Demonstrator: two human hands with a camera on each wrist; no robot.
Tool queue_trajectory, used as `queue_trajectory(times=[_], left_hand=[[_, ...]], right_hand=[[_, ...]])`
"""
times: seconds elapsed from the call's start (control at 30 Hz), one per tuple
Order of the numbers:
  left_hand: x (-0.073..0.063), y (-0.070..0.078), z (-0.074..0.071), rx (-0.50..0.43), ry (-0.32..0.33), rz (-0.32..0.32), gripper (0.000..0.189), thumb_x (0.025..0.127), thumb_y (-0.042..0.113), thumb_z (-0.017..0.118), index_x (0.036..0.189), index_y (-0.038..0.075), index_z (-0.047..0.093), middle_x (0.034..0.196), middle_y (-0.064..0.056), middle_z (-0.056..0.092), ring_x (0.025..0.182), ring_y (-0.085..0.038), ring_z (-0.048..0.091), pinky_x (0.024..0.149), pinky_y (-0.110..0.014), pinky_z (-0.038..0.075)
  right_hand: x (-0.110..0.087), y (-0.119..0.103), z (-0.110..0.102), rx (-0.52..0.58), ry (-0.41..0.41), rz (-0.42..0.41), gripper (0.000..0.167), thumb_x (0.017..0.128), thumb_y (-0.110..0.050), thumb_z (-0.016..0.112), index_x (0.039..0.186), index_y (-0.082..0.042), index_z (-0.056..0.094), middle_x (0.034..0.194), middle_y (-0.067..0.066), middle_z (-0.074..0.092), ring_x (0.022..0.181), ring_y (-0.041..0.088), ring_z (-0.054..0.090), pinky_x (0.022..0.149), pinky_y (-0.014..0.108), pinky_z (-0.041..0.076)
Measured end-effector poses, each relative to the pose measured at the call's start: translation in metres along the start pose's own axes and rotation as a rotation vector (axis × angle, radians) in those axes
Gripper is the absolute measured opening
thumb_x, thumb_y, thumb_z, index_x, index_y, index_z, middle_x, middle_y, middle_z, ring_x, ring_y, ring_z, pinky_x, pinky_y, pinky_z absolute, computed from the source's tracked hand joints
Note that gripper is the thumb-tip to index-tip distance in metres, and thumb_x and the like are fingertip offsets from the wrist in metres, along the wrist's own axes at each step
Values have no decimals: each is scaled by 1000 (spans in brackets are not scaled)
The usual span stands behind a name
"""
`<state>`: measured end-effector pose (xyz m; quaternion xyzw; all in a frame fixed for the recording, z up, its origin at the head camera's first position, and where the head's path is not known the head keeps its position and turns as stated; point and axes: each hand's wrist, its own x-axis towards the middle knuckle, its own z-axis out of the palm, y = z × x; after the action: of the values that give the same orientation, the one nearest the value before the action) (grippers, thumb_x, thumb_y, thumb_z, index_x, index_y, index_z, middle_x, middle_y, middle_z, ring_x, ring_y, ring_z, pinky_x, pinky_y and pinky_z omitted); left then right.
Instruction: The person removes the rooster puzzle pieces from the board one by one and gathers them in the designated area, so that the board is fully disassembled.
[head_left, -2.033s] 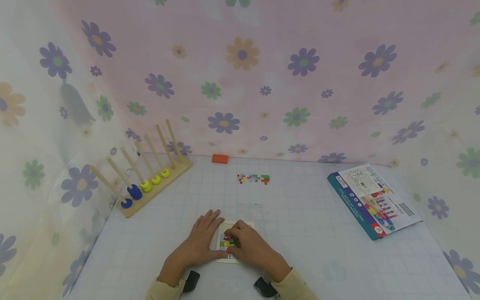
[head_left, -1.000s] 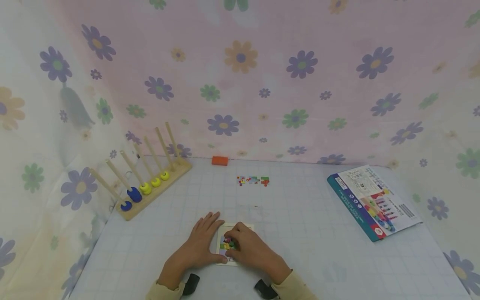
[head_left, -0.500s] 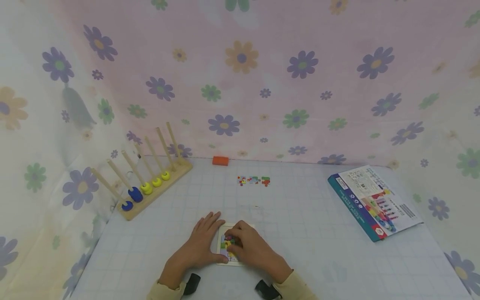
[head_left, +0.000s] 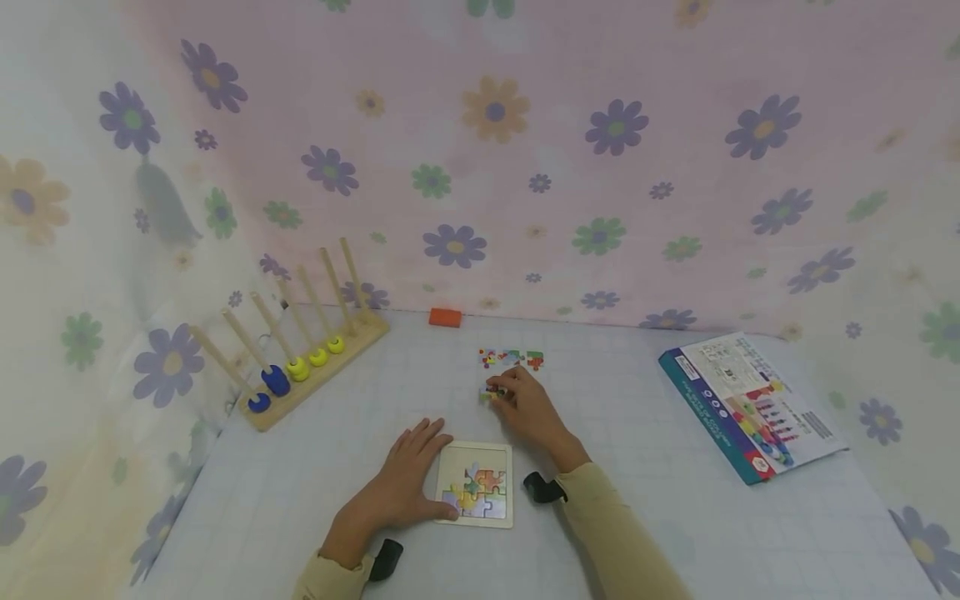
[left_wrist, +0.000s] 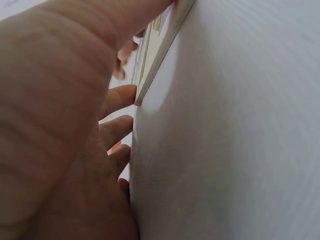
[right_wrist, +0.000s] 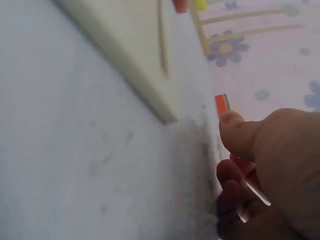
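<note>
My right hand [head_left: 534, 412] pinches a small colourful jigsaw piece [head_left: 485, 393] between thumb and fingers, above the table beyond the tray. My left hand [head_left: 408, 479] lies flat at the left of a square wooden puzzle tray [head_left: 463, 457], fingers straight, its thumb resting on the lower left of the tray. Several joined pieces [head_left: 483, 500] fill the tray's lower and right parts; its upper part shows bare wood. In the left wrist view, fingertips touch the tray's edge [left_wrist: 159, 59]. The right wrist view shows the tray's corner [right_wrist: 150, 95]; the held piece is hidden there.
Three loose jigsaw pieces [head_left: 512, 358] lie in a row just beyond my right hand. An orange block [head_left: 445, 317] sits at the back edge. A wooden peg stand [head_left: 322, 367] with blue and yellow rings stands left; a flat toy box [head_left: 750, 404] lies right.
My right hand has left the tray and moved forward and slightly right, carrying the piece. More of the tray's inside shows. The left hand stays in place.
</note>
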<state>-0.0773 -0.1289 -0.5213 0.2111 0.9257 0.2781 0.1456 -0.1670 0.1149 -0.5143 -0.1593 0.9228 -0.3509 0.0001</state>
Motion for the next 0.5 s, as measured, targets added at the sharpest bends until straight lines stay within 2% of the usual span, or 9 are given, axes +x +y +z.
queue_trajectory(times=[0.23, 0.5], left_hand=[[0, 2, -1, -16, -6, -8, 104, 71, 58, 88, 153, 14, 42, 169, -10, 26, 159, -36, 15, 128, -62, 16], [-1, 4, -3, -19, -4, -17, 104, 71, 56, 88, 153, 14, 42, 169, -10, 26, 159, -35, 15, 129, -62, 15]], right_hand=[[16, 5, 4, -7, 5, 63, 30, 94, -14, 73, 124, -9, 72, 117, 10, 62, 89, 17, 56, 78, 34, 51], [21, 6, 5, 31, 35, 120, 44, 90, -13, 78, 130, -2, 65, 111, 11, 66, 84, 17, 58, 75, 33, 51]])
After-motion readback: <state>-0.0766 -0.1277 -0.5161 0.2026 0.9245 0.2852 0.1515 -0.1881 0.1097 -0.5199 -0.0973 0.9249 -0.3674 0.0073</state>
